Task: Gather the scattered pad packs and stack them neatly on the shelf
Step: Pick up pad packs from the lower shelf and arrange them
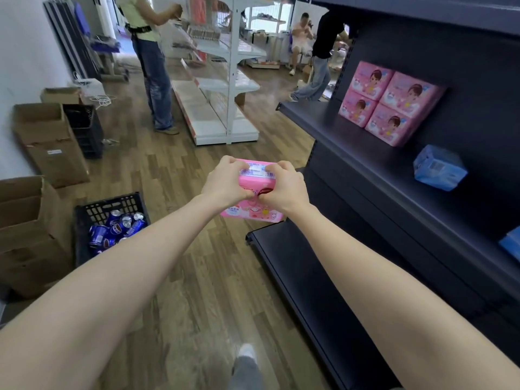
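Pack (253, 183) between left grip (225, 182), right grip (284, 187)

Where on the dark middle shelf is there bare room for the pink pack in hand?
The shelf is bare along its front edge, from its far end up to the pink stack, and between the blue pack and the second blue pack at the frame's edge. Tightest between the pink stack and the blue pack.

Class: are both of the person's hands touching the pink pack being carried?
Touching: head view shows the left hand and right hand gripping the pink pack.
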A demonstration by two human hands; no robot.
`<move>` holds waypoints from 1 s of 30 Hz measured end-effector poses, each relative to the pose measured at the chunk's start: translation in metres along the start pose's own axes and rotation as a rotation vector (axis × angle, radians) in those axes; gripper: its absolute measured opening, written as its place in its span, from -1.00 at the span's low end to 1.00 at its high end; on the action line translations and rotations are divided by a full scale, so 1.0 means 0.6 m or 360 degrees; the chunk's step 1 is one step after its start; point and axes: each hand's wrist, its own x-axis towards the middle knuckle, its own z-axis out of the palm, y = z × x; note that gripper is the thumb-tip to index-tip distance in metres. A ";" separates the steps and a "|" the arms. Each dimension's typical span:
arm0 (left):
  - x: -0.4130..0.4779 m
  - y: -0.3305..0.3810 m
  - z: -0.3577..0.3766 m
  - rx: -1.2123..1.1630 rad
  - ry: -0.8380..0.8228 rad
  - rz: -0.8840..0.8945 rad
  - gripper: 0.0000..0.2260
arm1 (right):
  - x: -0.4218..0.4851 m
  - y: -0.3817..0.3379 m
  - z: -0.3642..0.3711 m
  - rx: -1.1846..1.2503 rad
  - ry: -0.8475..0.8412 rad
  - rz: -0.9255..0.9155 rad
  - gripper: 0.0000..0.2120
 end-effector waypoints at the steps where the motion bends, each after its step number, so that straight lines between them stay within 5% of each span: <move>1: 0.010 -0.003 0.004 -0.0002 -0.0004 -0.0004 -0.39 | 0.010 0.003 0.003 -0.0001 -0.0005 0.0004 -0.38; 17: 0.303 0.003 0.040 0.0044 0.0037 0.0046 -0.40 | 0.293 0.093 -0.002 -0.0010 0.0058 -0.0012 -0.41; 30: 0.522 0.109 0.067 -0.0097 0.0247 0.0375 -0.45 | 0.458 0.201 -0.096 -0.0057 0.0476 0.0075 -0.48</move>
